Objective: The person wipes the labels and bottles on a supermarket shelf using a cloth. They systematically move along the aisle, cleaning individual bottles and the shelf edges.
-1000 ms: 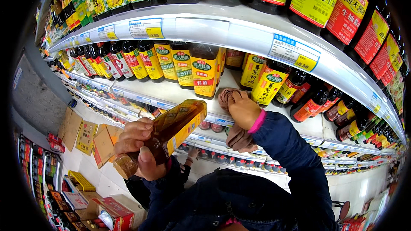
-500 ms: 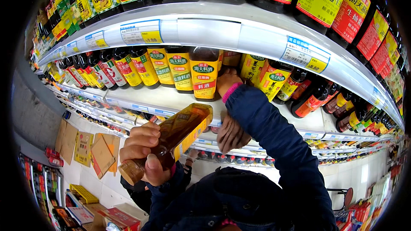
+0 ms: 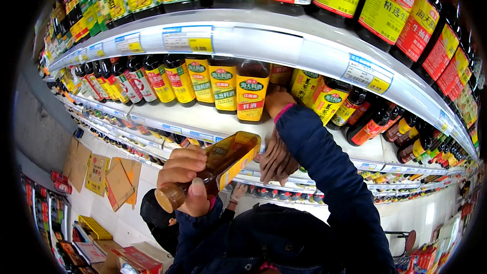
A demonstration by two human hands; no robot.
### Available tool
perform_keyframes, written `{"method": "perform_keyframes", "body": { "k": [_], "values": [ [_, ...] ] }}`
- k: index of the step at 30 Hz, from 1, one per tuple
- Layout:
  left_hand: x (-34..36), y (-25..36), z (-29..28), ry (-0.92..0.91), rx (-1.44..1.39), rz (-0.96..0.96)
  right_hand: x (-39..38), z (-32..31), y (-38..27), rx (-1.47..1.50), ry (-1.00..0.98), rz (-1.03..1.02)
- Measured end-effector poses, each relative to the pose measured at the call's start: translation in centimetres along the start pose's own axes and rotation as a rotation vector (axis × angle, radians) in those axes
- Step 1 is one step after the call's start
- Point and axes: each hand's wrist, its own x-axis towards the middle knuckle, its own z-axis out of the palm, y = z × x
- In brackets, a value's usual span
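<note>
My left hand (image 3: 185,175) is wrapped round the neck of an amber bottle of cooking wine (image 3: 231,158). The bottle is tilted, its brown cap toward me and its base toward the shelf. My right hand (image 3: 278,102) reaches into the shelf, just right of a square dark bottle with a yellow and orange label (image 3: 252,94). Its fingers are hidden behind that bottle, so what they touch cannot be seen. Below my right forearm hangs a wrinkled brown-grey thing like a glove or cloth (image 3: 278,161).
Yellow-labelled bottles (image 3: 223,85) line the shelf to the left, with leaning ones (image 3: 328,100) to the right. Overhead, a white shelf edge (image 3: 243,43) bulges toward me. Lower left, a person in a dark cap (image 3: 154,209) is close by; flattened cardboard (image 3: 122,182) lies beyond.
The shelf has shifted slightly right and down in view. My left hand and its bottle are a little farther right. The person at lower left shows more. My right hand stays among the bottles.
</note>
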Motion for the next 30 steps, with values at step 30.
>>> {"method": "perform_keyframes", "body": {
  "k": [30],
  "values": [
    [0.0, 0.0, 0.5, 0.040, 0.024, 0.030, -4.5, 1.1, 1.8, -0.348, 0.252, -0.466]
  ]
}}
